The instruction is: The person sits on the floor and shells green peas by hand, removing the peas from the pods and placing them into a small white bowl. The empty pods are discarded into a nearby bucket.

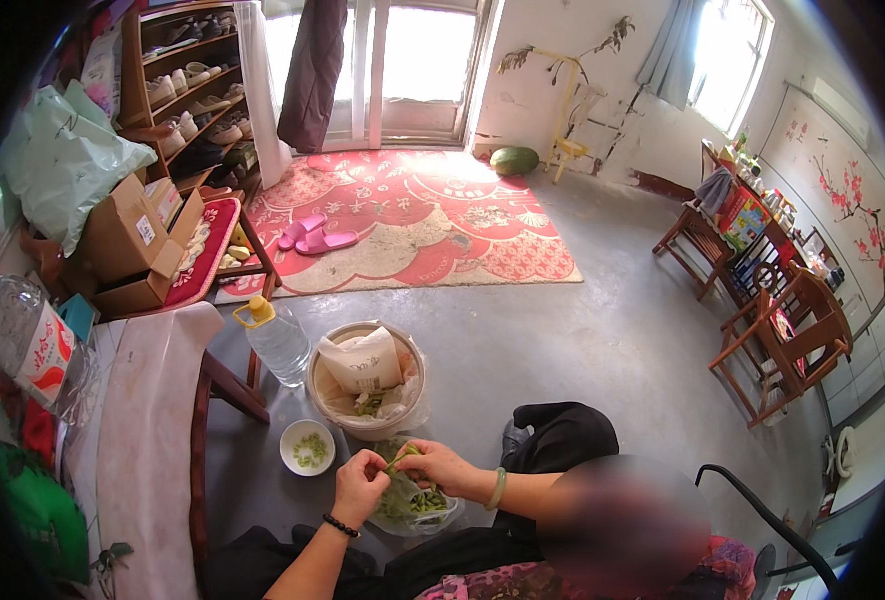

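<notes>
My left hand (pixel 358 484), with a dark bead bracelet at its wrist, pinches one end of a green bean pod (pixel 401 459). The fingers of my right hand (pixel 438 466) grip the same pod from the other side; a pale green bangle circles that wrist. Below both hands, a clear plastic bag (pixel 410 517) holds many more green pods. To the left of my left hand stands a small white bowl (pixel 307 448) with shelled green pieces in it. Just beyond the hands, a lined round bin (pixel 315 390) contains a white paper bag (pixel 366 361) and some green scraps.
A water jug (pixel 281 345) with a yellow cap stands left of the bin. A covered bench (pixel 149 420) runs along my left. Pink slippers (pixel 326 238) lie on a red patterned rug (pixel 427 225). Wooden chairs (pixel 787 330) stand at right. A blurred patch covers the lower right.
</notes>
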A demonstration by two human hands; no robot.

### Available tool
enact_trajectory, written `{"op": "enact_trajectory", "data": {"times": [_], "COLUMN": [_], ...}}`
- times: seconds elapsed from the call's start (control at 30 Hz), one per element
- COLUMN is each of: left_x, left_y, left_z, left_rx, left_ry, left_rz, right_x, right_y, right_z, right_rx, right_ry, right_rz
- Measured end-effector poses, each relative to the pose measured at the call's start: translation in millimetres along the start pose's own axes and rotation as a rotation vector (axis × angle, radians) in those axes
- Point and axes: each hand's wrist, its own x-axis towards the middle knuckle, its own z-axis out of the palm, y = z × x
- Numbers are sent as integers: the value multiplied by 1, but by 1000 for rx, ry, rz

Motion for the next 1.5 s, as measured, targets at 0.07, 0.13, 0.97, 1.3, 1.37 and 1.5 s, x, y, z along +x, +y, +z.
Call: {"op": "enact_trajectory", "data": {"times": [0.07, 0.13, 0.97, 1.3, 1.37, 1.5], "left_x": [0, 0, -5, -12, -11, -9], "left_y": [-5, -9, 8, 29, 28, 23], "left_z": [-1, 0, 8, 9, 9, 9], "left_rx": [-66, -146, 185, 468, 447, 392], "left_ry": [39, 93, 238, 238, 243, 216], "left_rz": [-26, -69, 169, 462, 439, 382], "right_x": [1, 1, 2, 1, 1, 0], "right_y": [-1, -4, 4, 4, 4, 4], "right_z": [1, 0, 7, 2, 1, 2], "right_rx": [25, 66, 95, 135, 144, 166], "right_ry": [12, 40, 86, 95, 90, 79], "right_rz": [-3, -8, 92, 106, 113, 121]}}
